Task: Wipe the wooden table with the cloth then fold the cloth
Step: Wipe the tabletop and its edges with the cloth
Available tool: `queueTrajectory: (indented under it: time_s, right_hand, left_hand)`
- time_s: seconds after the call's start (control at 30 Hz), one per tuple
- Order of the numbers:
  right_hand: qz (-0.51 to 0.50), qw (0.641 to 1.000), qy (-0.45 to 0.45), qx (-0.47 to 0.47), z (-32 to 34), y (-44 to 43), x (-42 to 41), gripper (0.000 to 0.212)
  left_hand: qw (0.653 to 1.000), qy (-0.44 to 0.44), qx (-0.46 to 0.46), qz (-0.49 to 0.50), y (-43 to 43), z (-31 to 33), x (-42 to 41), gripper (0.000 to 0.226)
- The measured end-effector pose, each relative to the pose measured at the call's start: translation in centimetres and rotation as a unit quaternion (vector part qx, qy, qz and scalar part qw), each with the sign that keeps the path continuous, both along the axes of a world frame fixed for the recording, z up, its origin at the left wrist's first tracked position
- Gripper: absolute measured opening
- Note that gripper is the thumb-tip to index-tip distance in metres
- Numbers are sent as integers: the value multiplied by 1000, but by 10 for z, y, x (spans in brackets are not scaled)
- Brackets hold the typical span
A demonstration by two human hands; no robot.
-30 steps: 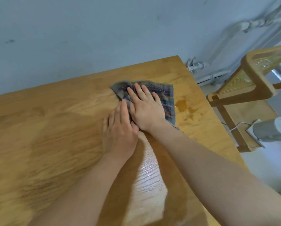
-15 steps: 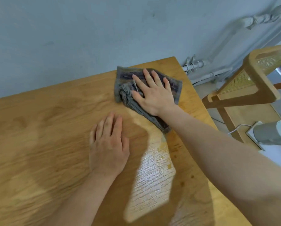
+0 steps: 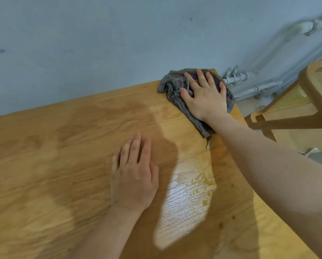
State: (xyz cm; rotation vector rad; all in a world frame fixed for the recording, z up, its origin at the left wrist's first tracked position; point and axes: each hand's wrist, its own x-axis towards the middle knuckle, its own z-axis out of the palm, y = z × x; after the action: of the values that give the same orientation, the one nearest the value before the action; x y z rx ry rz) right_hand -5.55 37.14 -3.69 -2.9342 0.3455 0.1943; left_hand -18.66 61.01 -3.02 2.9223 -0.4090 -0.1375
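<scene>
Cloth [image 3: 177, 88] bunched at far bench [image 3: 63, 165] corner under flat right hand [image 3: 206, 98]; left hand [image 3: 134, 180] flat, empty. Spread cloth, sweep toward wet droplets [image 3: 199, 186].

Two hands, left [image 3: 134, 181] and right [image 3: 206, 96], one cloth [image 3: 175, 86], one wooden table [image 3: 53, 156], one chair [image 3: 296, 101].

My gray cloth [image 3: 177, 90] is lying all bunched up at the far right corner of the wooden table [image 3: 63, 146]. The table is looking wet and shiny near the right edge.
</scene>
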Motion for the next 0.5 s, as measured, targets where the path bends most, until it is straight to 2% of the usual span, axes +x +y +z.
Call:
queueTrajectory:
  time_s: [0.1,0.3,0.37,0.5]
  right_hand:
    - [-21,1000,-6,4,1,5,-20,62]
    - [27,999,-11,-31,7,22,-162,60]
    - [38,999,-1,-29,7,13,-153,59]
    - [11,1000,-2,-11,8,-11,-70,60]
  left_hand:
    - [1000,9,-6,0,-1,1,-2,55]
    - [1000,2,-14,4,-3,1,-2,56]
    - [1000,0,-9,2,-3,1,-1,56]
    - [1000,-1,-8,5,-3,-1,-1,56]
